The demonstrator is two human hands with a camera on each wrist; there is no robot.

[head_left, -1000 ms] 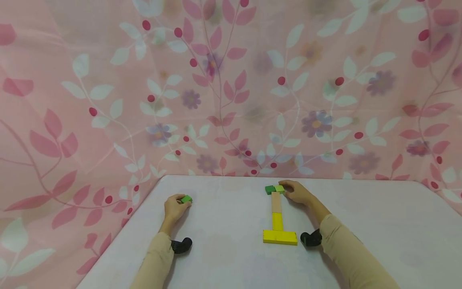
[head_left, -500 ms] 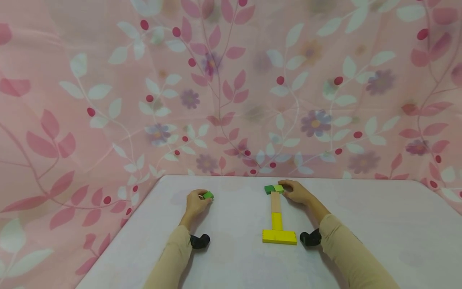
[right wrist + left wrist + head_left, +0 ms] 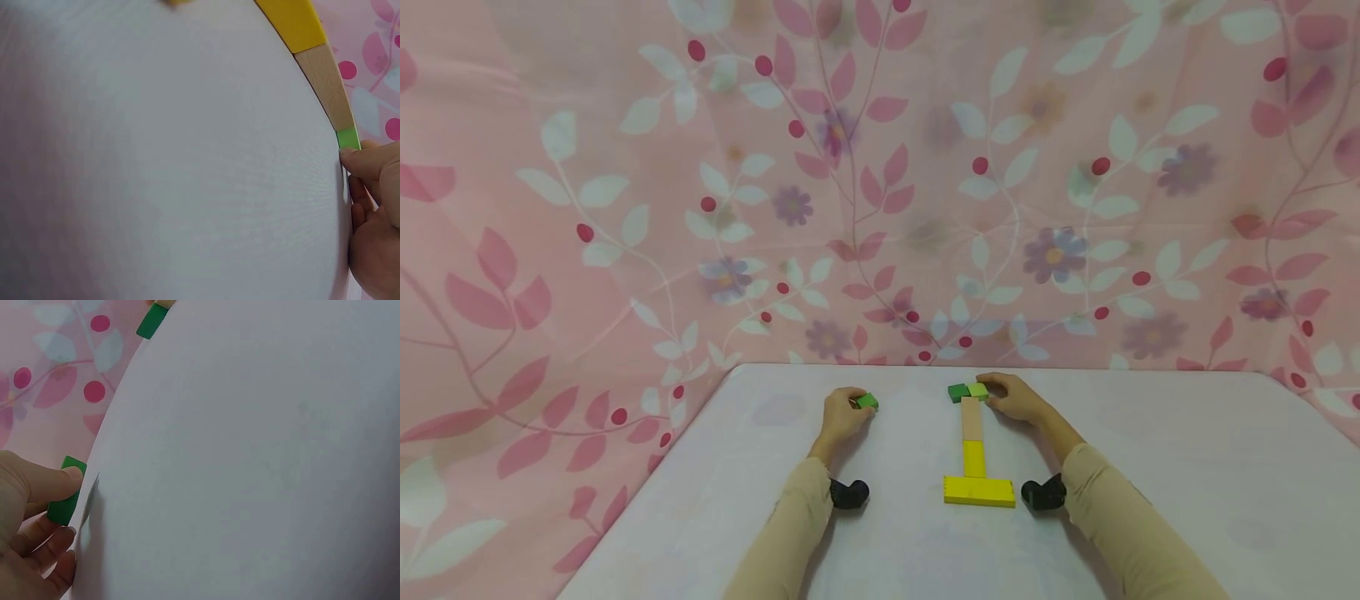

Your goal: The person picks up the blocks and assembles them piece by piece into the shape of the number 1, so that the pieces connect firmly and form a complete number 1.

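Pinched between the thumb and fingers of my left hand [image 3: 841, 415] is a green block [image 3: 867, 401], left of the block figure; the left wrist view shows the thumb lying across this block [image 3: 61, 510]. My right hand [image 3: 1017, 398] pinches the right end of a light green block [image 3: 977, 391], partly hidden by the thumb in the right wrist view. A dark green block [image 3: 958, 392] sits against its left side. Below them runs a column of a plain wooden block [image 3: 972, 418] and a yellow block [image 3: 974, 458], ending at a wide yellow block [image 3: 979, 491] lying crosswise.
All of this lies on a white-covered table [image 3: 910, 550]. Behind its far edge hangs a pink floral cloth [image 3: 925, 208]. A black wrist device [image 3: 850, 494] sticks out from the left sleeve, and another black device [image 3: 1042, 493] from the right one.
My left hand has moved rightward across the table with the green block, coming closer to the block figure. The right hand has stayed at the light green block.
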